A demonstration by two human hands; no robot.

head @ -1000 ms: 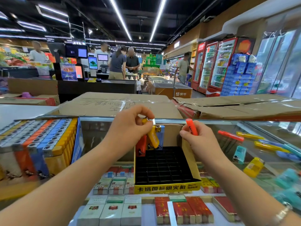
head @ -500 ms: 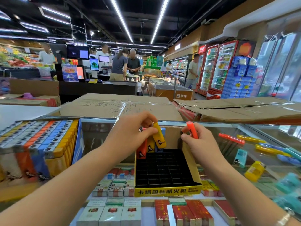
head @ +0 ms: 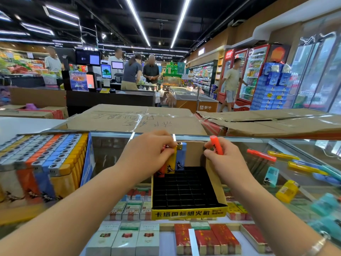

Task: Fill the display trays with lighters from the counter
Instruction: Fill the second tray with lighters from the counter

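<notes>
A yellow-fronted display tray (head: 188, 212) with a black slot grid stands on the glass counter in front of me. In its back row stand a red lighter (head: 162, 171), a yellow lighter (head: 171, 163) and a blue lighter (head: 181, 159). My left hand (head: 147, 154) pinches the top of the yellow lighter, which stands upright in its slot. My right hand (head: 221, 159) holds an orange lighter (head: 216, 145) above the tray's right wall. Several loose lighters (head: 284, 190) lie on the counter to the right.
A full tray of lighters (head: 46, 163) leans at the left. Cigarette packs (head: 129, 237) show under the glass. Taped cardboard boxes (head: 140, 121) line the counter's far edge. Beyond them stand checkout desks, several people and drink coolers (head: 252, 74).
My left hand has lowered the yellow lighter from a tilt above the tray down upright into the back row. The right hand stayed almost still with the orange lighter.
</notes>
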